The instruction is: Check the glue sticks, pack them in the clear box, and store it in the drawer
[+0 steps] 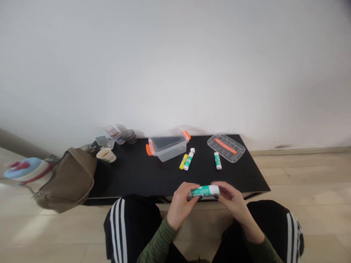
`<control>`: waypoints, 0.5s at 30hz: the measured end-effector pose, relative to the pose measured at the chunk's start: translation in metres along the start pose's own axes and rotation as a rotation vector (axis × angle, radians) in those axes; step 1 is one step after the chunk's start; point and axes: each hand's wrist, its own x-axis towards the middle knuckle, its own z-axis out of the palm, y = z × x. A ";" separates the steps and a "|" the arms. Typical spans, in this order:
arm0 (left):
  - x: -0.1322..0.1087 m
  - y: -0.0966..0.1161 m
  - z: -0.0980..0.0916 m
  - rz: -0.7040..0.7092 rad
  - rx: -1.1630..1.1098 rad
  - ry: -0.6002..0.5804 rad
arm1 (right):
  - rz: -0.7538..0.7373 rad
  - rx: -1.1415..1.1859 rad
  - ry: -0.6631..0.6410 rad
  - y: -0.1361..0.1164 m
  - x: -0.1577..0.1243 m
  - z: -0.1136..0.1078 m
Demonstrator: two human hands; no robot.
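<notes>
Matt black table (131, 175), clear glossy plastic box (168, 147), cloth bag (68, 179)

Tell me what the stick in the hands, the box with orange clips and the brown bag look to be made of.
The stick looks like smooth plastic, green and white with a slight sheen. The box is clear rigid plastic: the table shows through it. The brown bag seems soft matte fabric or faux leather, slumped and creased; which is unclear.

Box (168, 146) on table (137, 175), lid (226, 147) to its right, glue sticks (188, 160) before both.
</notes>
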 end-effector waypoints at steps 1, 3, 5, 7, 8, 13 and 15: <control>-0.001 -0.001 0.000 0.004 -0.003 -0.002 | 0.008 0.004 0.003 -0.001 0.000 0.000; -0.002 -0.002 0.000 0.015 -0.005 0.002 | 0.018 0.006 0.017 -0.001 -0.001 0.001; -0.003 -0.003 0.001 0.034 0.000 0.022 | 0.028 -0.002 0.036 -0.001 -0.001 0.003; -0.004 -0.005 0.001 0.068 0.015 0.051 | 0.044 -0.007 0.050 -0.001 0.000 0.005; -0.005 -0.005 0.002 0.091 0.027 0.064 | 0.054 -0.007 0.056 0.000 -0.001 0.005; -0.009 -0.005 0.003 0.203 0.110 0.092 | 0.110 -0.002 0.079 0.006 -0.004 0.008; -0.009 -0.006 0.004 0.222 0.131 0.097 | 0.119 0.005 0.088 0.009 -0.006 0.008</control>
